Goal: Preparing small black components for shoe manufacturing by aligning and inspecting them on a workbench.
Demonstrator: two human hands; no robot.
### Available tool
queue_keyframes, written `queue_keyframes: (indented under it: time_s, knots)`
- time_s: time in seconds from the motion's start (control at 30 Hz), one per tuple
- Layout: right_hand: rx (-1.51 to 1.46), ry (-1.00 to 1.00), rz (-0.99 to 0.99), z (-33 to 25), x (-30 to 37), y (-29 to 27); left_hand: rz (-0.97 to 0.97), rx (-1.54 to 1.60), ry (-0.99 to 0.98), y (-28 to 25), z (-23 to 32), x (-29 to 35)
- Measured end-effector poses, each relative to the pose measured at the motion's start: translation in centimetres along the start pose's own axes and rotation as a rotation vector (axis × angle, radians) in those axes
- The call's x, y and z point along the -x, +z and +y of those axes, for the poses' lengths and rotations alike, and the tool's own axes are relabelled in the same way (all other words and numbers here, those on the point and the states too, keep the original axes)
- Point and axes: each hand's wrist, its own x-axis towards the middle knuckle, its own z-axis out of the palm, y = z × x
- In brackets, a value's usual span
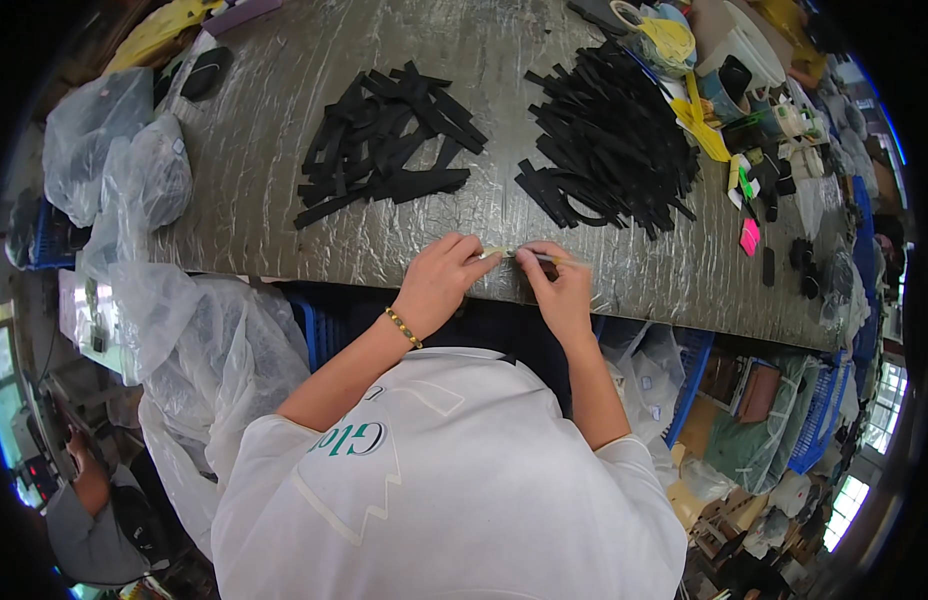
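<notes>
Just over the table's near edge, my two hands meet with their fingertips almost touching. My left hand (441, 280), with a beaded bracelet at the wrist, is closed in a pinch on a small pale piece (495, 252), too small to name. My right hand (564, 288) is closed around a thin pen-like stick (572, 263), whose pale end sticks out past the fingers; its tip is hard to make out. Beyond the hands lie two heaps of flat black strips: a looser left heap (384, 140) and a denser right heap (619, 140).
The worktable (244, 200) has a shiny, wrinkled covering. Along its right side stand a white bucket (734, 50), yellow scissors-like tools (699, 125) and a pink tag (749, 237). Clear plastic bags (224, 350) hang over the left edge. A blue crate (691, 380) sits below, at right.
</notes>
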Motion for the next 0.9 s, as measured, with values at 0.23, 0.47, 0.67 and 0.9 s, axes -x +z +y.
queue_keyframes:
  time_s: [0.23, 0.47, 0.67, 0.9]
  knots:
    - [-0.04, 0.047, 0.024, 0.2, 0.1, 0.2, 0.009, 0.005, 0.0, 0.0, -0.1, 0.0]
    - [0.029, -0.012, -0.001, -0.3, 0.4, -0.2, -0.027, 0.075, -0.061, -0.1, 0.1, -0.1]
    - [0.037, -0.048, -0.052, -1.8, 0.0, 1.4, 0.034, 0.185, -0.17, 0.2, -0.1, 0.0]
    - [0.074, -0.102, -0.065, -1.5, -0.3, 2.6, 0.039, 0.265, -0.2, 0.1, -0.2, 0.1]
